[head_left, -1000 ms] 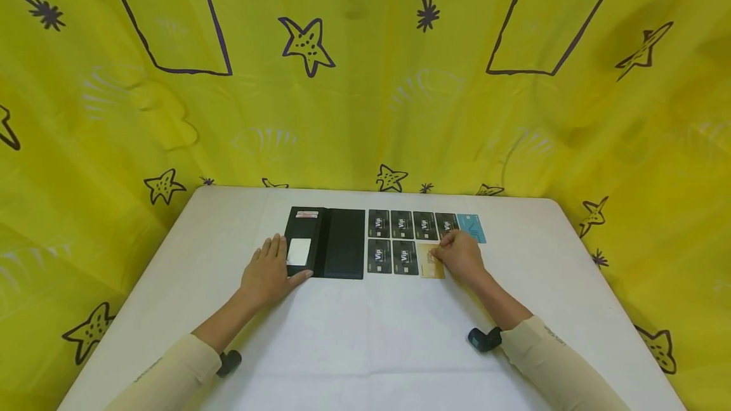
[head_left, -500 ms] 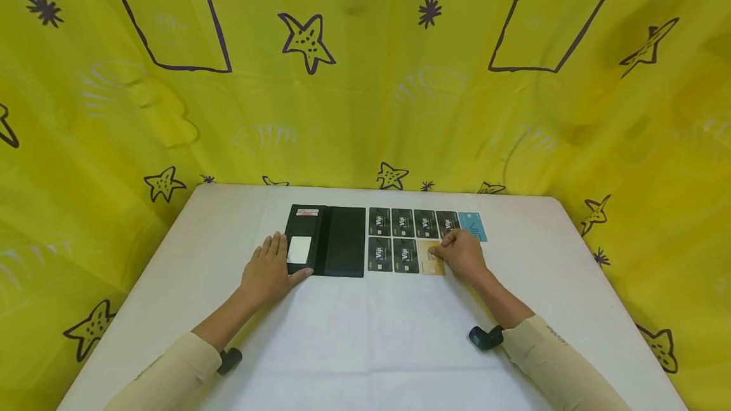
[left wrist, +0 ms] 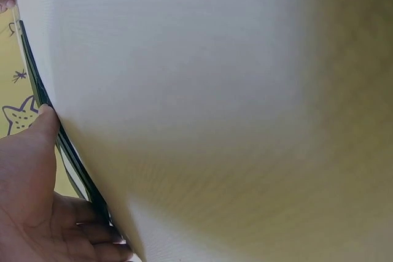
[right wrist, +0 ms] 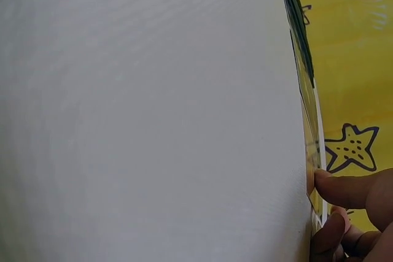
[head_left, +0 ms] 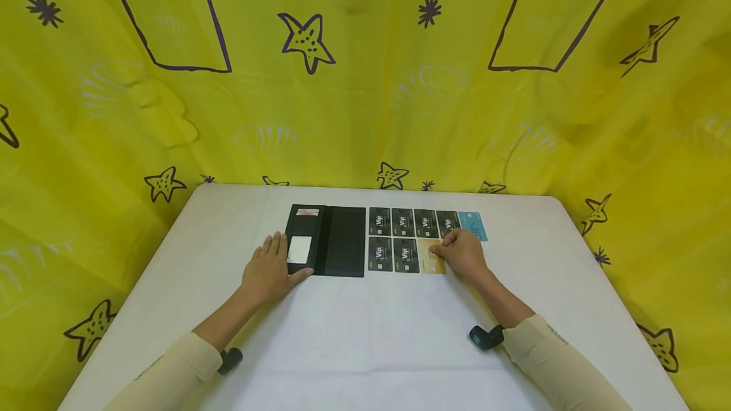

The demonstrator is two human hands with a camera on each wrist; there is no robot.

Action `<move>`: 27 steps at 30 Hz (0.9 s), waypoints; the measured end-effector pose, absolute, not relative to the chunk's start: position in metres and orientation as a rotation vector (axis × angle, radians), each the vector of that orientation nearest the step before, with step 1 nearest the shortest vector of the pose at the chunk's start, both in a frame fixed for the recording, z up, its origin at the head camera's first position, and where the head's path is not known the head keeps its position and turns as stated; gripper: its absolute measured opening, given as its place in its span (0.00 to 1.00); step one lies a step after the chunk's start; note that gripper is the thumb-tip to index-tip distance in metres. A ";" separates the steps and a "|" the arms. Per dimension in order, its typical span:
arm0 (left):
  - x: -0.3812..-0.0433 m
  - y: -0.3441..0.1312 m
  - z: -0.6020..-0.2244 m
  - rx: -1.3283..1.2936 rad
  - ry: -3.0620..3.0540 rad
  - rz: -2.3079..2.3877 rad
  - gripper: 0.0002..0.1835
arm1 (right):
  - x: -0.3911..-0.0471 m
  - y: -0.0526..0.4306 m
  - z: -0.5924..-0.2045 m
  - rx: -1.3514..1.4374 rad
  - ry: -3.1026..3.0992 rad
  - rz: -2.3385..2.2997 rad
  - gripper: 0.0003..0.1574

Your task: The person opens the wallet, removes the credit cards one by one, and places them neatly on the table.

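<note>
A black card wallet (head_left: pixel 345 241) lies spread flat on the white table, a white card (head_left: pixel 299 250) showing in its left side. My left hand (head_left: pixel 266 275) rests straight-fingered on its left edge, thumb along the bottom edge. To the wallet's right, black "Vip" cards (head_left: pixel 380 254) lie in two rows. A gold card (head_left: pixel 429 257) ends the near row. My right hand (head_left: pixel 465 255) has its thumb and curled fingers on this card's right side; in the right wrist view the thumb tip touches the gold card (right wrist: pixel 311 164). A blue card (head_left: pixel 473 224) ends the far row, beyond this hand.
The white table (head_left: pixel 365 328) stretches in front of the cards. Behind its far edge hangs a yellow curtain (head_left: pixel 365 113) with star drawings. Small black devices (head_left: pixel 487 337) sit at both cuffs.
The gold card has shifted slightly and lies straighter beside the black cards, my right fingers still on it. My left hand stays put on the wallet. The head view has tilted a little.
</note>
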State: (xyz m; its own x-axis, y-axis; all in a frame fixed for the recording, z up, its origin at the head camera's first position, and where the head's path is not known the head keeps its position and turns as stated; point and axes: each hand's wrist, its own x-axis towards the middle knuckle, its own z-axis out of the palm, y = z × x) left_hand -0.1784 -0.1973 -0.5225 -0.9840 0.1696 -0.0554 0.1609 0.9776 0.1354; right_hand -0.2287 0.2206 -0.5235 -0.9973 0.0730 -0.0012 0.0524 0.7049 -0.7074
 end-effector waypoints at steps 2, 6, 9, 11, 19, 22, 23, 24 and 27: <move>-0.178 -0.197 -0.522 0.257 3.057 0.204 0.57 | -0.228 0.221 -0.524 -0.108 -2.875 1.190 0.19; -0.178 -0.198 -0.522 0.262 3.060 0.200 0.56 | -0.228 0.220 -0.525 -0.111 -2.876 1.193 0.19; -0.177 -0.198 -0.521 0.263 3.061 0.201 0.56 | -0.228 0.220 -0.525 -0.111 -2.880 1.193 0.19; -0.177 -0.198 -0.521 0.262 3.062 0.207 0.56 | -0.228 0.220 -0.524 -0.113 -2.882 1.189 0.19; -0.177 -0.198 -0.521 0.263 3.062 0.216 0.56 | -0.227 0.218 -0.522 -0.143 -2.893 1.183 0.19; -0.177 -0.198 -0.521 0.267 3.065 0.206 0.56 | -0.227 0.218 -0.522 -0.138 -2.890 1.182 0.19; -0.177 -0.198 -0.521 0.267 3.066 0.205 0.56 | -0.227 0.218 -0.522 -0.136 -2.887 1.182 0.19; -0.177 -0.198 -0.521 0.267 3.066 0.204 0.56 | -0.227 0.218 -0.522 -0.135 -2.885 1.182 0.19; -0.177 -0.197 -0.521 0.266 3.067 0.200 0.56 | -0.227 0.218 -0.522 -0.134 -2.884 1.184 0.19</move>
State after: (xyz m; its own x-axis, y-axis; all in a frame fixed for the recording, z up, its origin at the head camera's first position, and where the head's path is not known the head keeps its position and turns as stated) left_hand -0.1771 -0.1975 -0.5212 -0.9835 0.1753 -0.0454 0.1679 0.9767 0.1339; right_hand -0.2266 0.2180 -0.5217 -0.9961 0.0870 -0.0133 0.0712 0.7083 -0.7023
